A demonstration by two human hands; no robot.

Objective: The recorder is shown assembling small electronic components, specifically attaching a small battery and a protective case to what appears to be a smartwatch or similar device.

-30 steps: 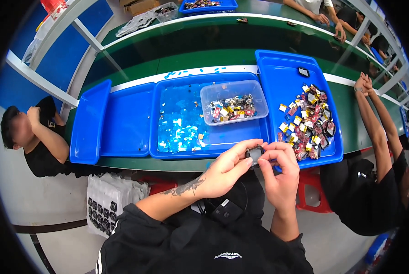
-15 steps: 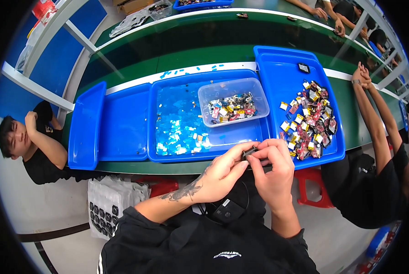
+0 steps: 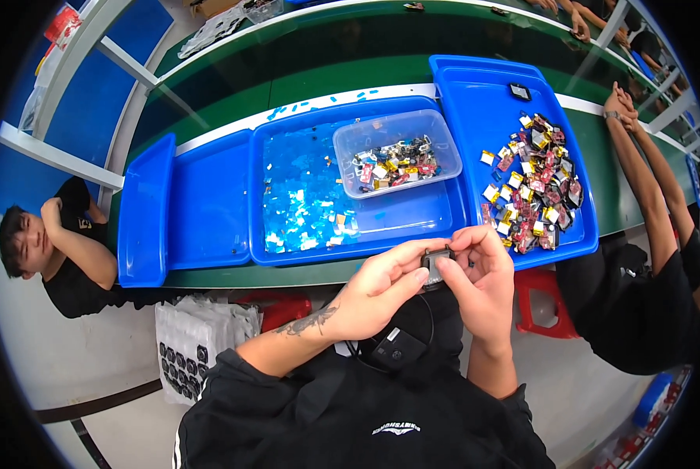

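Observation:
In front of the near table edge, both hands hold a small black-framed electronic module with a greyish face turned up. My left hand pinches its left side between thumb and fingers. My right hand has its thumb on the right part of the face, its fingers curled behind and above. Just beyond, a blue tray on the right carries a heap of small electronic assemblies in red, yellow, white and black. A similar black-framed module lies alone near that tray's far end.
A clear plastic box of mixed small parts sits in the middle blue tray, among scattered blue film pieces. More blue trays stand to the left. People sit at both sides; a red stool is below right.
The module has been tilted so its greyish face now shows. My right fingers have shifted around its right side, thumb onto the face. The whole view has moved slightly.

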